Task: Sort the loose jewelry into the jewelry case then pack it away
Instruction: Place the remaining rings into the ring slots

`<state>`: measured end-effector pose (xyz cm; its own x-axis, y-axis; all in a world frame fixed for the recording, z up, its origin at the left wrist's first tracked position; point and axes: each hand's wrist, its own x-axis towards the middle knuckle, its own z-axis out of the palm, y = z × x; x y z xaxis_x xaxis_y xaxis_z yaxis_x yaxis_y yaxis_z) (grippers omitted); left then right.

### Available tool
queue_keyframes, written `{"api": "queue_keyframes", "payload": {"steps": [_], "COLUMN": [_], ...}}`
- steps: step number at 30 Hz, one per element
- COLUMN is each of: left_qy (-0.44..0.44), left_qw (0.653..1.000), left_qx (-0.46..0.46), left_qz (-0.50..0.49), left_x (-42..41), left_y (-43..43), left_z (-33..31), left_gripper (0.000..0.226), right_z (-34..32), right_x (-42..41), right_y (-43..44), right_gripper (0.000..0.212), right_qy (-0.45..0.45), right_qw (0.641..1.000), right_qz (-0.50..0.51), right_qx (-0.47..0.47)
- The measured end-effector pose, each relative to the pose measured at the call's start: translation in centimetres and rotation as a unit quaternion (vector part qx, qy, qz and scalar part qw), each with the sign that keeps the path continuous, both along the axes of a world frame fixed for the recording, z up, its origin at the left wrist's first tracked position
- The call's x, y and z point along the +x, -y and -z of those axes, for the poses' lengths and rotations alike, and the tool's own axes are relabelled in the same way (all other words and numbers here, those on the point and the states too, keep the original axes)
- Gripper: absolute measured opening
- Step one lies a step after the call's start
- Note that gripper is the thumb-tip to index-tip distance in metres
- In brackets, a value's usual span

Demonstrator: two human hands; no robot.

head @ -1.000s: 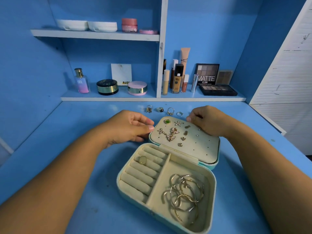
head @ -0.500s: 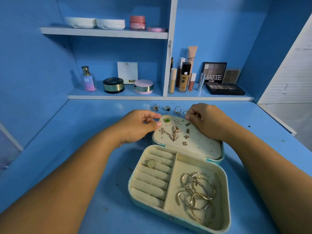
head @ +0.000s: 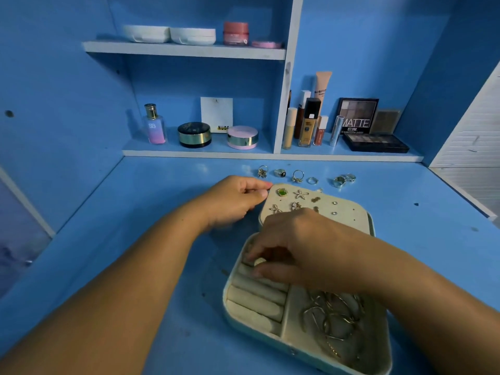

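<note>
On the 9 o'clock side of the open mint-green jewelry case (head: 293,328), right hand (head: 303,250) curls onto the cream ring rolls (head: 257,303), pinching a small pale-stone gold ring (head: 260,262). Left hand (head: 232,201) pinches the cream lid (head: 349,215) by its corner. Ring looks tiny, light, slippery imo: grip the band, not the stone. Loose metal rings (head: 297,175) wait at 12 o'clock.

Open desk (head: 121,201) left of the jewelry case (head: 254,318) — loose rings (head: 297,180) in a row just behind its lid (head: 351,220)
</note>
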<state>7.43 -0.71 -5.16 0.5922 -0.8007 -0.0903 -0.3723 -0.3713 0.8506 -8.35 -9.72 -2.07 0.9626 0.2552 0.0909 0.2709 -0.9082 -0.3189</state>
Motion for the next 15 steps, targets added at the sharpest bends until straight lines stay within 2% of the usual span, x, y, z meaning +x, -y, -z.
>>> {"api": "queue_keyframes", "payload": {"steps": [6, 10, 15], "left_qy": [-0.004, -0.01, -0.031], "left_qw": [1.0, 1.0, 0.998], "left_qx": [-0.002, -0.016, -0.043], "left_qz": [-0.001, -0.008, -0.022], "left_x": [0.1, 0.1, -0.2], "left_y": [0.1, 0.2, 0.3], "left_z": [0.2, 0.4, 0.4], "left_gripper": [0.033, 0.03, 0.022], "right_z": [0.1, -0.4, 0.1], "right_x": [-0.3, -0.1, 1.1], "right_y": [-0.9, 1.0, 5.1], "right_gripper": [0.013, 0.013, 0.016], "right_qy": [0.001, -0.024, 0.1], "right_qw": [1.0, 0.993, 0.973], "right_qz": [0.023, 0.085, 0.195], "right_qx": [-0.006, 0.084, 0.073]}}
